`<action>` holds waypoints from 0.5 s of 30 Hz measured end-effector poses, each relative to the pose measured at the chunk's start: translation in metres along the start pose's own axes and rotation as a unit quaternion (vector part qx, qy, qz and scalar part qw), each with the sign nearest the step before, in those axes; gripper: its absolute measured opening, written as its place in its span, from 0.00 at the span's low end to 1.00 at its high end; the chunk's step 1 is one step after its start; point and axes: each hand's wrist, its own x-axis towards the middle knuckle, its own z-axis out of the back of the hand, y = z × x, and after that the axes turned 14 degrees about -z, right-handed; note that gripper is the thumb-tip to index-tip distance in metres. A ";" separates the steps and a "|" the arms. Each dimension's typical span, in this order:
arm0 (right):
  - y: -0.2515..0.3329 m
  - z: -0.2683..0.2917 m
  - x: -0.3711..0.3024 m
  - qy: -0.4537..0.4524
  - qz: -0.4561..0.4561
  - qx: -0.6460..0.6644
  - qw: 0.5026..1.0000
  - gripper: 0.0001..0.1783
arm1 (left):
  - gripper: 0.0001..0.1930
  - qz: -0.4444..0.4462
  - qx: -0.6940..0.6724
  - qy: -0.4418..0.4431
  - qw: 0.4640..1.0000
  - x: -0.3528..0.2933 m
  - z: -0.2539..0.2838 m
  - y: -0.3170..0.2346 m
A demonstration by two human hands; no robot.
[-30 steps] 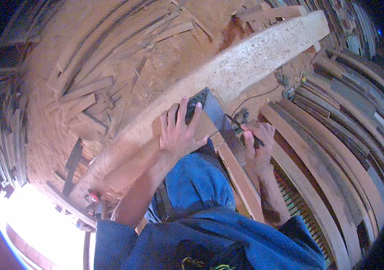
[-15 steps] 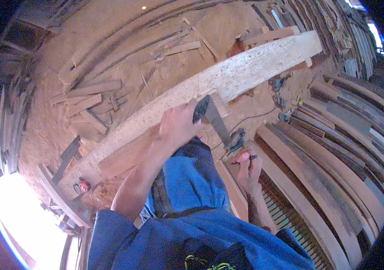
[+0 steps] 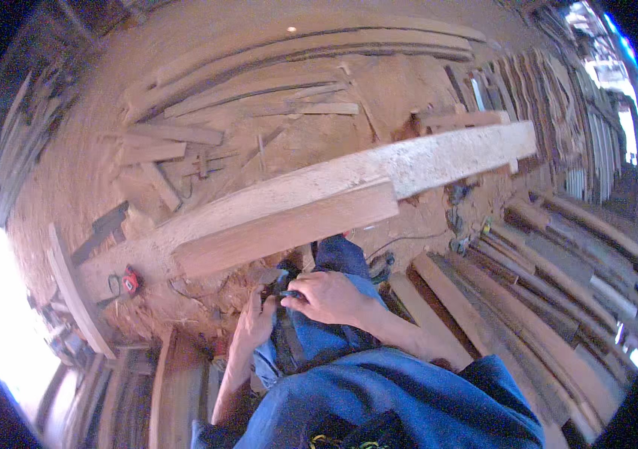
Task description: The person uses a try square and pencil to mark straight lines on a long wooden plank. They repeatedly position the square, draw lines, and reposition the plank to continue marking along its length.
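Observation:
My left hand [image 3: 257, 320] is closed in front of my body, below the near edge of the workpiece. A try square [image 3: 282, 280] with a dark stock shows at its fingers, mostly hidden. Close beside it, my right hand [image 3: 330, 298] is closed on a short dark pencil [image 3: 290, 294], whose end points toward the left hand. Beyond both hands, a reddish-brown board [image 3: 289, 228] lies along the near side of a long pale plank [image 3: 453, 153]. Neither hand touches the board.
A red tape measure [image 3: 131, 281] rests near the plank's left end. Wood offcuts [image 3: 156, 153] lie on the dusty ground beyond. Long boards [image 3: 513, 329] are laid out on the right, and more timber [image 3: 176, 389] stands at the lower left. A cable [image 3: 408, 239] runs along the ground.
My left hand has drawn back from the board toward my body with the square. My right hand has moved left beside it, still holding the pencil. The board's face is now uncovered.

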 end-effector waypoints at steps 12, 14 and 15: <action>0.023 0.004 0.075 0.161 0.120 -0.015 0.980 0.30 | 0.25 0.115 -0.383 -0.477 0.783 0.000 -0.066 -0.075; 0.013 0.018 0.088 0.192 0.109 0.003 0.975 0.28 | 0.25 0.120 -0.324 -0.540 0.767 0.028 -0.076 -0.101; 0.006 0.030 0.096 0.242 0.099 -0.005 0.965 0.25 | 0.27 0.150 -0.308 -0.548 0.763 0.043 -0.080 -0.116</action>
